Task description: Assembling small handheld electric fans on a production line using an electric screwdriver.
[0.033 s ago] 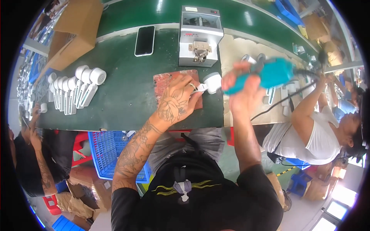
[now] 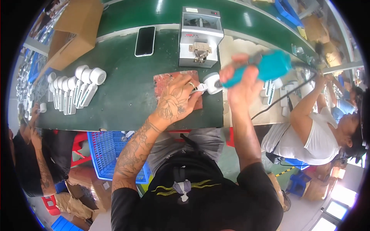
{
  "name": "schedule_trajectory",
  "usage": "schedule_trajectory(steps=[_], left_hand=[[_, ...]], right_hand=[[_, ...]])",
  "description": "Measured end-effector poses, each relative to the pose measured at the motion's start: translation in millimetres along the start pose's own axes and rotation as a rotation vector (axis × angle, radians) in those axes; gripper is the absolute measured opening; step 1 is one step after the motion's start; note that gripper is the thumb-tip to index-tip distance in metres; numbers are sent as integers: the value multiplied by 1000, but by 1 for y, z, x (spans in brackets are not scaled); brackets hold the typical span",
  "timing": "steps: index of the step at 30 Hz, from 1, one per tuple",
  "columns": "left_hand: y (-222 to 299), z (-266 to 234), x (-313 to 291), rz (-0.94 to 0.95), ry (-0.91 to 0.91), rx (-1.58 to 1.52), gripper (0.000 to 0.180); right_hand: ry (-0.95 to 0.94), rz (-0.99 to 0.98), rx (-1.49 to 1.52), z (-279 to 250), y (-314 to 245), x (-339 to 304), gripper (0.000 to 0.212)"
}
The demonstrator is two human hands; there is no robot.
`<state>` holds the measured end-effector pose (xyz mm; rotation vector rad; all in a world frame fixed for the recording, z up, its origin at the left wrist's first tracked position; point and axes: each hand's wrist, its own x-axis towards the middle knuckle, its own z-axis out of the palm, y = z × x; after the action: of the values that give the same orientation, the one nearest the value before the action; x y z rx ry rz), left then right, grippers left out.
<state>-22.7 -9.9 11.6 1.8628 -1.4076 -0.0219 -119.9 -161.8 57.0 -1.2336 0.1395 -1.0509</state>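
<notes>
My left hand is closed around the handle of a white shower head, pressing it down over a worn reddish pad. The round head points right, beyond the pad. In my right hand I grip a teal electric screwdriver, held nearly level. Its front end meets the right side of the shower head, and a dark cord trails from its back. The screwdriver is a little blurred; whether a screw sits at its tip cannot be made out.
A silver screw feeder stands behind the pad, with a phone left of it. Several white shower heads lie in a row at left; more parts rest on brown paper at right. A blue basket sits below. People work on both sides.
My right hand has brought the screwdriver slightly left, its front end now against the shower head. The shower head has turned a little; my left hand stays in place.
</notes>
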Motion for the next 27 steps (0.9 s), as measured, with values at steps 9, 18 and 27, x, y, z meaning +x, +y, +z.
schedule_trajectory(steps=[9,18,27], left_hand=[[-33,-2,0,-165,-48,-50,27],[-34,1,0,-167,-25,-43,27],[-34,3,1,-142,4,-17,26]], right_hand=[[-110,-63,-312,41,53,66,36],[-159,43,-323,38,58,61,35],[-172,110,-333,35,31,26,39]])
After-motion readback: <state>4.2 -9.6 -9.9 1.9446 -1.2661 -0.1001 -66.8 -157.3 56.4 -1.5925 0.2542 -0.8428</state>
